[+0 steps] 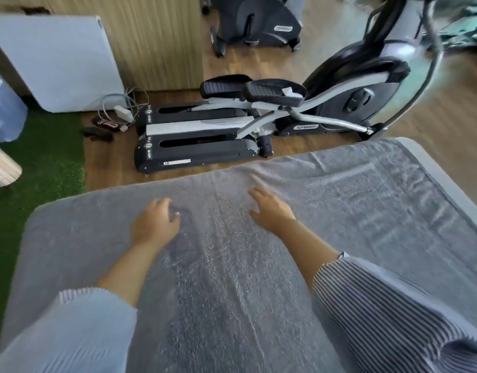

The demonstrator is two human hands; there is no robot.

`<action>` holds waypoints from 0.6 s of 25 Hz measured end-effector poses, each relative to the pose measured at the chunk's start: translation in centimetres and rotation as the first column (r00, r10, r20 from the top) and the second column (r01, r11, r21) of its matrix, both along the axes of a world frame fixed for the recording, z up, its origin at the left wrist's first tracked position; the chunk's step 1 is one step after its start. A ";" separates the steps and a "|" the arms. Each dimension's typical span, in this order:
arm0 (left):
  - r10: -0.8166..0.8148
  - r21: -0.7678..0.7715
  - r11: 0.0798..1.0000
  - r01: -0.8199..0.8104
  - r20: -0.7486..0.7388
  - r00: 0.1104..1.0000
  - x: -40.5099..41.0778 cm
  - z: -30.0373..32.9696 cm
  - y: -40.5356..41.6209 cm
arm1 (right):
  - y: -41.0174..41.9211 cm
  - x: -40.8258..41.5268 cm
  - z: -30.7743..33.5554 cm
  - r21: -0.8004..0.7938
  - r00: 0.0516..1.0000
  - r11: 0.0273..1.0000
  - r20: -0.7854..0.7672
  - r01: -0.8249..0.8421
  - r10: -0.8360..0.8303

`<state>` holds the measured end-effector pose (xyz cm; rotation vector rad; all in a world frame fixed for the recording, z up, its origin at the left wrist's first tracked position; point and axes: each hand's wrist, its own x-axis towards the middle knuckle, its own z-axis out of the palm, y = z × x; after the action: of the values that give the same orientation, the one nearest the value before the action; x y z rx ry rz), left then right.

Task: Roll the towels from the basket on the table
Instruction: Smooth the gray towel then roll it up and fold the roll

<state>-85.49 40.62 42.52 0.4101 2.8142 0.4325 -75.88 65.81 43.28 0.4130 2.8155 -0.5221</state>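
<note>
Smoothing is the job right now, by the look of it: a big grey towel lies spread flat across the table, covering nearly all of it, with only a sliver of the table's far right corner showing bare. Both hands are out over the middle of the cloth. The left hand sits low on the towel with its fingers bent at the knuckles and holding nothing; the right hand is flatter, fingers spread and reaching forward, palm down on or just above the pile. Blur makes it hard to say whether either palm is truly pressing. No basket is in view. To do this well, I'd say sweep outward from the centre toward the edges so creases run off the sides, square the far hem with the table edge, then fold to a neat strip before rolling; a wrinkle left in now would likely give a lumpy roll. Beyond the table an elliptical trainer stands on the wood floor.
</note>
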 end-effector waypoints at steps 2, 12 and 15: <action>-0.087 0.033 0.996 0.086 0.016 0.996 4.5 0.1 3.7 | 0.3 4.5 0.2 0.009 0.998 0.999 0.032 0.049 -0.050; -0.467 0.052 0.884 0.465 0.052 0.883 27.5 1.2 21.5 | 8.7 31.6 3.0 0.079 0.923 0.921 0.030 0.381 -0.384; -0.506 0.016 0.862 0.507 0.063 0.860 35.3 2.0 27.8 | 13.2 40.0 3.6 0.096 0.888 0.884 0.017 0.457 -0.460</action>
<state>-50.23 68.39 44.49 1.0802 2.5011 0.3171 -35.90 79.05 46.83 1.1136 2.7029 -0.4676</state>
